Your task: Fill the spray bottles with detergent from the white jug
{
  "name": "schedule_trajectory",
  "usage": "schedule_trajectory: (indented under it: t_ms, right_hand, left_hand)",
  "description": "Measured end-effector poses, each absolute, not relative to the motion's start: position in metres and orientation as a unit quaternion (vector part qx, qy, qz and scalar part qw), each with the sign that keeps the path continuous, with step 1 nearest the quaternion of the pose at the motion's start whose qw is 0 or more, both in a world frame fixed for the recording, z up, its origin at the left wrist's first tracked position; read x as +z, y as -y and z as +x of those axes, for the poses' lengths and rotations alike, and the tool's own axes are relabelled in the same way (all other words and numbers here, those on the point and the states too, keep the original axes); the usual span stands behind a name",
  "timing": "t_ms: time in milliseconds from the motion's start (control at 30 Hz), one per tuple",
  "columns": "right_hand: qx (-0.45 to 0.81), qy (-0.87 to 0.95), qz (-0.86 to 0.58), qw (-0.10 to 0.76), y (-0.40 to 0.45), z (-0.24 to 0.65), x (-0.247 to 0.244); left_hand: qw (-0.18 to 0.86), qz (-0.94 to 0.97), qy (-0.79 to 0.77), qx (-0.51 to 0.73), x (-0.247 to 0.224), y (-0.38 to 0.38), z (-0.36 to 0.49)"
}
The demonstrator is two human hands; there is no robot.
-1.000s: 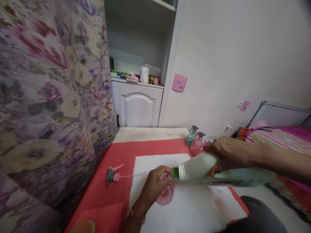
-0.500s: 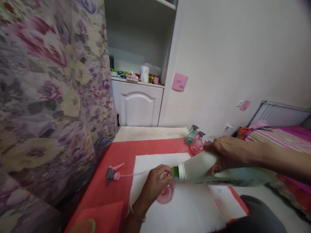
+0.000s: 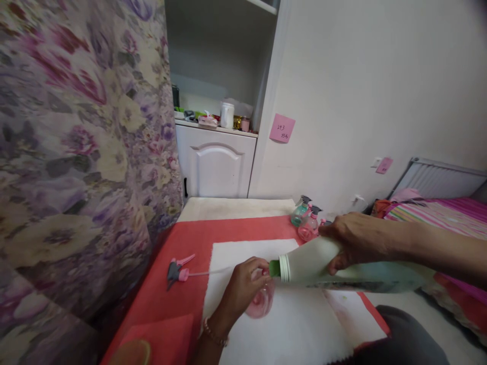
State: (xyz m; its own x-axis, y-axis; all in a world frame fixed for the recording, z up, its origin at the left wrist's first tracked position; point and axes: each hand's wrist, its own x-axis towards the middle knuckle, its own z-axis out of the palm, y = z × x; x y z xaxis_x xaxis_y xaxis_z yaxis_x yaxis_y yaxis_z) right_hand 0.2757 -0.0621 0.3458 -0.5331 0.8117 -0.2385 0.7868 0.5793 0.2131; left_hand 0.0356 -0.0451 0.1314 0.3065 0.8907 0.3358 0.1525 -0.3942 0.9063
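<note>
A large pale green bottle [image 3: 310, 263] lies tipped nearly level in my right hand [image 3: 355, 242], whose fingers wrap round its upper side. Its green spout [image 3: 274, 269] points left, right at the neck of a small clear pink spray bottle [image 3: 260, 302]. My left hand [image 3: 243, 284] is closed round that neck and hides most of it. Whether liquid is flowing I cannot tell. Left of the hands, a grey and pink spray head [image 3: 178, 274] rests on the red cloth, its thin tube stretching right onto a white sheet [image 3: 300, 324].
At the table's back right stand a green spray bottle [image 3: 300, 213] and a pink one [image 3: 308, 228]. The red cloth [image 3: 243, 229] covers much of the table. A floral curtain [image 3: 91, 152] hangs at left, a white cabinet [image 3: 216, 162] stands behind, and a bed [image 3: 449, 213] is at right.
</note>
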Motion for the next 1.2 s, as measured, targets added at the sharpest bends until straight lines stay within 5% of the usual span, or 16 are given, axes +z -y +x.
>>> schedule_trajectory:
  t_ms: [1200]
  right_hand:
    - [0.036,-0.870,0.465,0.161,0.0651,0.2674,0.3491]
  left_hand:
    - [0.404,0.697,-0.370,0.463,0.1282,0.0452,0.0352]
